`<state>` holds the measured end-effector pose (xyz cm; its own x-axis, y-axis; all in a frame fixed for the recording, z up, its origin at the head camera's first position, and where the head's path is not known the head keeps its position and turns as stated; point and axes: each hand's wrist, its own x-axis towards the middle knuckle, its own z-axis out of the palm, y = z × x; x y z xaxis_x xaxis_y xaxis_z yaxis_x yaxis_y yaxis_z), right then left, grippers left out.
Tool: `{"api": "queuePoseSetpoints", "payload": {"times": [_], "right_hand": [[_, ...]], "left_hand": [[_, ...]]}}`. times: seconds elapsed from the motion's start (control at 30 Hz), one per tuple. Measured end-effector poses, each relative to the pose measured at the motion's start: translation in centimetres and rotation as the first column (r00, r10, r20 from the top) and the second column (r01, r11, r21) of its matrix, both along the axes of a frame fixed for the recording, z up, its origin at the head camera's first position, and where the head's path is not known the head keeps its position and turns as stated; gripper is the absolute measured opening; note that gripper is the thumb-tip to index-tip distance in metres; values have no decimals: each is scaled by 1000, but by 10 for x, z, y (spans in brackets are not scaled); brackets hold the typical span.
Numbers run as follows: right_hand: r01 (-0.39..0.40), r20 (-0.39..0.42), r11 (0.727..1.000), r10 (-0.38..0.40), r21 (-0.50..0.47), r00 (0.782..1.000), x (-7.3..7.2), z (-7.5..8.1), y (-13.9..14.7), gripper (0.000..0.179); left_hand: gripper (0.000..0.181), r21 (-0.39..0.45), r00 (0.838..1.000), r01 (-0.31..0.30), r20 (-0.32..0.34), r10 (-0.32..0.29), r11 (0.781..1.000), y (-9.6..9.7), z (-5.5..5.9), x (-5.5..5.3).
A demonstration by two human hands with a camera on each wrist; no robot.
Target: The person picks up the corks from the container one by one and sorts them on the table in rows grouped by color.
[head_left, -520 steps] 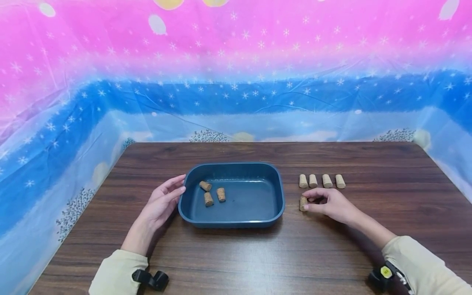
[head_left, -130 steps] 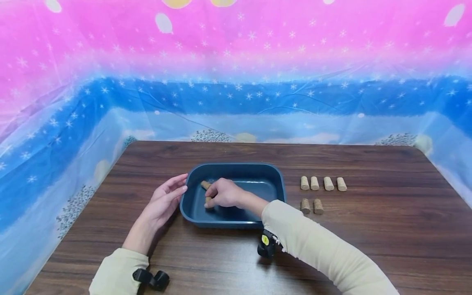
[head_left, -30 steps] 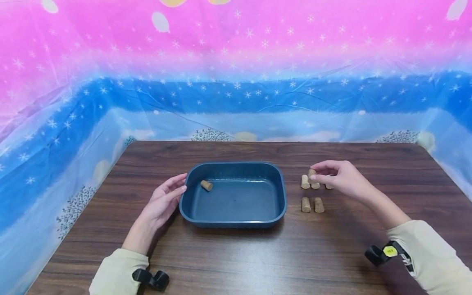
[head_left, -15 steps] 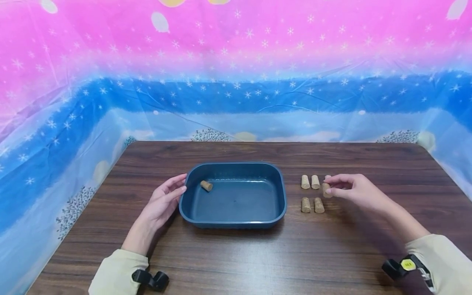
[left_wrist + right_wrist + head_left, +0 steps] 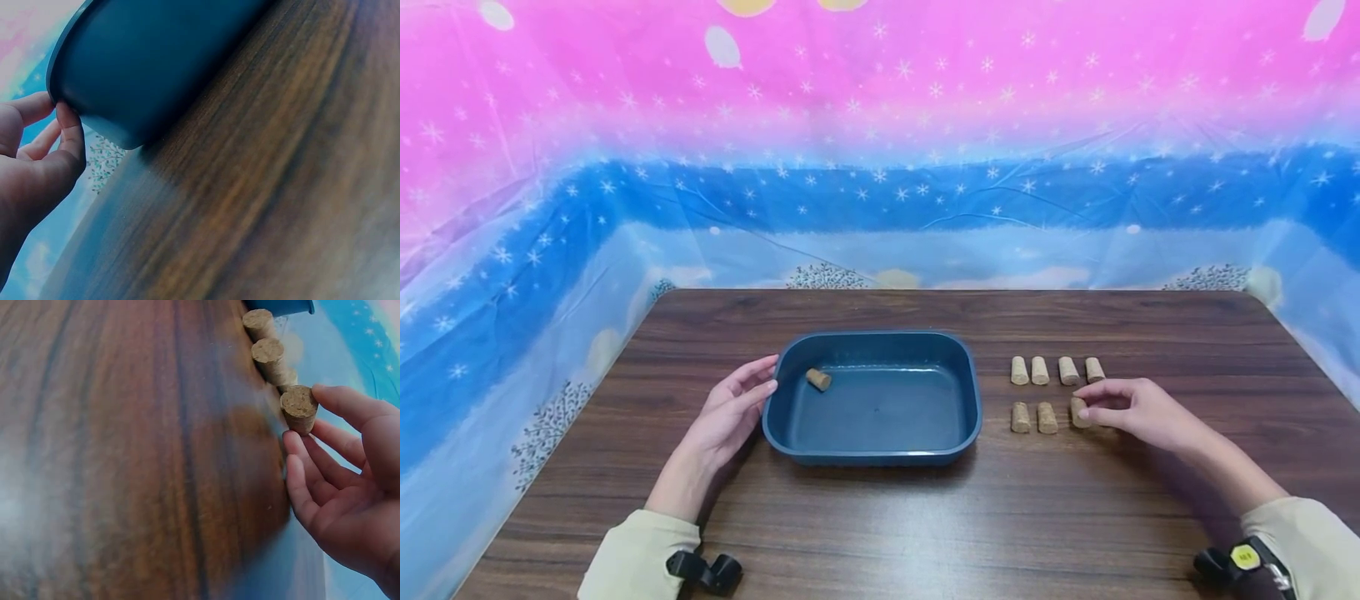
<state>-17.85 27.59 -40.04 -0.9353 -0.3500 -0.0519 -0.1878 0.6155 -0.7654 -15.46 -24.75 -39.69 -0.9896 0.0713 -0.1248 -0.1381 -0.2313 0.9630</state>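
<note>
A dark blue rectangular tub (image 5: 872, 454) stands on the table, with one brown cork (image 5: 818, 380) lying inside near its left back corner. My left hand (image 5: 730, 412) touches the tub's left rim with thumb and fingertips; its fingers are extended. At the right, my right hand (image 5: 1153, 412) pinches a brown cork (image 5: 1079, 412) between thumb and fingers, close over the table. This cork (image 5: 300, 407) shows its round end in the right wrist view. Left of it, two brown corks (image 5: 1047, 418) form a row with it. Behind them runs a row of several paler corks (image 5: 1068, 371).
The dark wood table (image 5: 880, 533) has its far edge just behind the tub and corks. A pink and blue snowflake-print cloth (image 5: 880, 192) hangs around its back and sides. Black wrist cameras (image 5: 706, 572) sit on both sleeves.
Over the last second my right hand has brought the brown cork from over the back row toward me, to the right end of the front row. The left hand stays at the tub.
</note>
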Motion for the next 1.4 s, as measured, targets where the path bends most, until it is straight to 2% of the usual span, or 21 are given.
{"api": "queuePoseSetpoints", "payload": {"times": [0.2,0.43,0.77,1.4], "right_hand": [[23,4,1000,-23,-20,1000,2,-7,1,39],[21,-23,1000,-20,2,1000,5,-10,0,38],[-3,-15,1000,3,-28,1000,5,-12,0,40],[-5,-6,1000,5,-18,1000,4,-10,-2,45]], "left_hand": [[36,6,1000,7,-17,-7,1000,-1,0,0],[37,0,1000,8,-5,-8,1000,0,-1,0],[34,8,1000,7,-6,-6,1000,1,0,0],[29,25,1000,9,-12,-8,1000,0,-1,0]]}}
